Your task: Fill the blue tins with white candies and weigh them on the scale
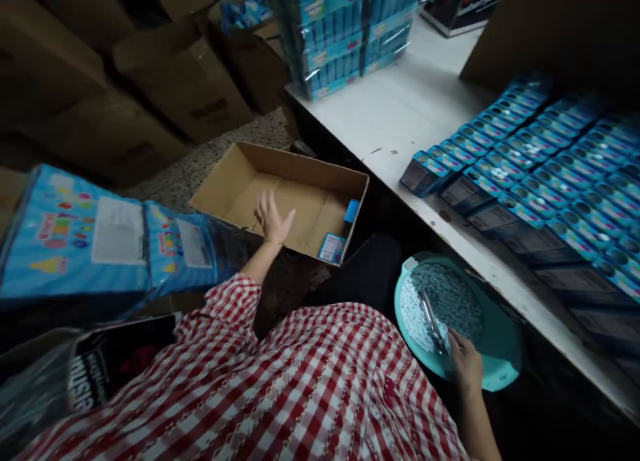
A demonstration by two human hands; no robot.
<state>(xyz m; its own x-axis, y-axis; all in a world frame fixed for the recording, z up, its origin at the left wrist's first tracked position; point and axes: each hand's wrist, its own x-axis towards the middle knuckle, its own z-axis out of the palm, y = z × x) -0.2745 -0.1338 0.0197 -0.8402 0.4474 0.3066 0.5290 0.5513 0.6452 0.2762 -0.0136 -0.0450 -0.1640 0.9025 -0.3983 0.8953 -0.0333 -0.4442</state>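
Observation:
My left hand (273, 218) reaches over the near side of a shallow open cardboard box (295, 184), fingers spread and blurred by motion, holding nothing. In the box's right end lie a small blue printed carton (331, 246) and a plain blue piece (351, 210). Low on the right, my right hand (465, 362) is closed around the near end of a long shiny tool (433, 321), whose exact kind I cannot make out. That tool rests over a turquoise basin (493, 368) holding many small whitish pieces (415, 311), partly in shadow.
Rows of small blue cartons (530, 161) line the white table (400, 108) on the right. Shrink-wrapped blue packs (340, 34) stand at its far end. Wrapped blue packages (95, 234) are at left, large cardboard boxes (185, 88) behind. A dark printed bag (100, 368) lies lower left.

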